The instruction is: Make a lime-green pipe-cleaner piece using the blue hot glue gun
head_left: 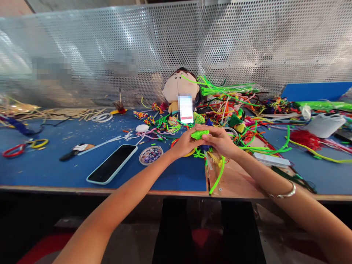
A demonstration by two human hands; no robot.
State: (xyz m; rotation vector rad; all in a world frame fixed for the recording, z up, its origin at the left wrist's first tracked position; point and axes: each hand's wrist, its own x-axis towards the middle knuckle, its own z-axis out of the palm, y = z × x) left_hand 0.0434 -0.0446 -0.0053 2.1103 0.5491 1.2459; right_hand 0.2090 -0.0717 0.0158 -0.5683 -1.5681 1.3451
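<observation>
A bright green knotted cord piece (199,135) is between my two hands above the middle of the table. My left hand (183,143) closes on it from the left, and my right hand (222,142) pinches its right side with thumb and fingers. A green cord length (217,178) hangs over the wooden board below my right hand; whether it joins the piece is hidden. Just behind the hands, a lit phone (187,112) leans upright against a plush doll (180,86). A round dish of beads (150,155) lies left of my left hand.
A dark-screened phone (112,164), a black-handled tool (74,152) and red-and-yellow scissors (24,146) lie on the left. Tangled coloured cords (220,110) heap at the back right, by a blue panel (316,91). A perforated metal screen (247,44) stands behind the table.
</observation>
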